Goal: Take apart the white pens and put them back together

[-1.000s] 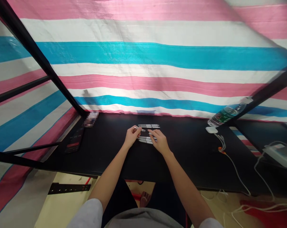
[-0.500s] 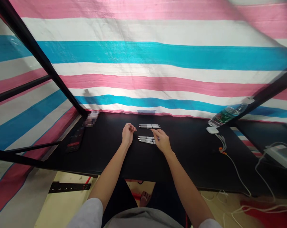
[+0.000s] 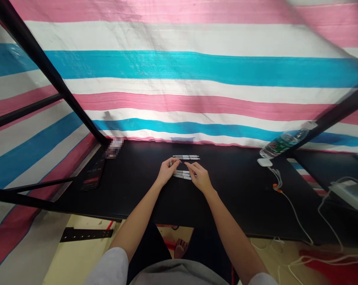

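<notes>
My left hand [image 3: 167, 171] is closed, with a small silvery piece [image 3: 171, 162] showing between its fingers, too small to name. My right hand [image 3: 200, 177] pinches with thumb and forefinger, close to the left fingertips. A tiny thin dark piece [image 3: 182, 162] shows in the narrow gap between the two hands; its kind is unclear. Behind the fingers, a pair of white-and-silver pens [image 3: 189, 157] lies side by side on the black table [image 3: 137, 194]. Nearer to me, several more such pens [image 3: 183, 174] lie in a row, their ends partly hidden by my hands.
A phone [image 3: 93, 174] with a lit timer lies at the left, beside a blurred-out item [image 3: 114, 148]. At the right, a clear water bottle [image 3: 284, 142] leans near a white charger [image 3: 264, 162] with cables. Black frame bars and a striped sheet [image 3: 179, 67] enclose the table.
My left hand has moved right, its fingertips now close to those of my right hand. The right hand has shifted only slightly. The pens lie as before.
</notes>
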Tool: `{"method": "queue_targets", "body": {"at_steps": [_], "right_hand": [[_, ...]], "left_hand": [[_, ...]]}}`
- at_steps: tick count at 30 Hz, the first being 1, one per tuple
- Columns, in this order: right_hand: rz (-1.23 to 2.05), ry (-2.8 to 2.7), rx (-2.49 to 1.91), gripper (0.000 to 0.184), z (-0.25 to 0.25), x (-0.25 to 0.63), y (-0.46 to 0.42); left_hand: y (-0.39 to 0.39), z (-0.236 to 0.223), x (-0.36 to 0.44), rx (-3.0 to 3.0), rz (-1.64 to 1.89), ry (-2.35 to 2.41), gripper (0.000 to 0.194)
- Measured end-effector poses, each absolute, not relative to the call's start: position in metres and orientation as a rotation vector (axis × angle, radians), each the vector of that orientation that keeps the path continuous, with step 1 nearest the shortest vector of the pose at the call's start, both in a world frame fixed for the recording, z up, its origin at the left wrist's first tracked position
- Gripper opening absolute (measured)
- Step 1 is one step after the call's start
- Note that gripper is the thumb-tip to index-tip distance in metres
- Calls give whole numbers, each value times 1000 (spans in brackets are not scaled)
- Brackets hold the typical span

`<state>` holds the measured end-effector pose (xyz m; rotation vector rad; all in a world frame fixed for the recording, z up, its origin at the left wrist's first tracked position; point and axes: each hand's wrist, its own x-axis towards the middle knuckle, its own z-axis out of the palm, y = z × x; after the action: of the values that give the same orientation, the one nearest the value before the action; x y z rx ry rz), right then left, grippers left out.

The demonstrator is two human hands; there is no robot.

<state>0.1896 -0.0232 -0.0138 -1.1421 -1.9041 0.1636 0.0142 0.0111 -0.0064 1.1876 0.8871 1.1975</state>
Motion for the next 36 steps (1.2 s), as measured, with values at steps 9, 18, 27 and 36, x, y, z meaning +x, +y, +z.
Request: {"method": "queue_targets", "body": {"at_steps": [9, 18, 27, 36], "right_hand": [[211, -1920, -1111, 34, -12, 188, -24], [401, -1567, -1268, 28, -18, 198, -16], [889, -1082, -1125, 38, -19, 204, -5], [1125, -928, -1019, 37, -20, 207, -2]], "left_hand": [[10, -5, 12, 1283, 1171, 972, 34], [21, 0, 6, 925, 1465, 952, 37], [21, 1, 5, 858, 1492, 936, 36], [21, 0, 5, 864, 1502, 930, 35]]}}
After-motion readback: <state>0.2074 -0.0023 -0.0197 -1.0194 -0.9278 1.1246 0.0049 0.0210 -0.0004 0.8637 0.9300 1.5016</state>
